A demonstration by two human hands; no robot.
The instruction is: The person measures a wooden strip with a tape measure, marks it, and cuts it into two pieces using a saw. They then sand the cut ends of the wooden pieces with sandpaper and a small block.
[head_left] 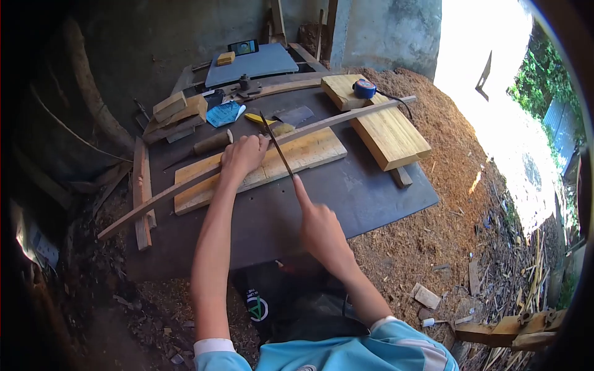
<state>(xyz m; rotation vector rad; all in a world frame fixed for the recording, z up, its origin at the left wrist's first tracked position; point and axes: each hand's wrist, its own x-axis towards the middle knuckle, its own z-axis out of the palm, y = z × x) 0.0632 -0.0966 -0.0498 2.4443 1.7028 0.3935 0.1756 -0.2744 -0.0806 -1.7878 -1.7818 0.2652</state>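
Note:
A long thin wooden strip (349, 117) lies slantwise across a wider flat board (315, 148) on the dark tabletop (278, 232). Closed over the strip, my left hand (245, 157) presses it against the board. My right hand (322, 232) grips a saw, its handle hidden by the fingers and the index finger stretched along the blade. That narrow saw blade (281, 154), seen almost edge-on, crosses the strip just right of my left fingers. Behind my left hand rests a tool with a wooden handle (212, 142).
Thick wooden blocks (396, 139) support the strip's right end, with a blue tape measure (364, 88) on top. A blue packet (225, 114), a yellow tool (257, 119) and stacked wood offcuts (176, 114) occupy the back. An upright phone (243, 47) stands farther off. Sawdust (421, 216) surrounds the table.

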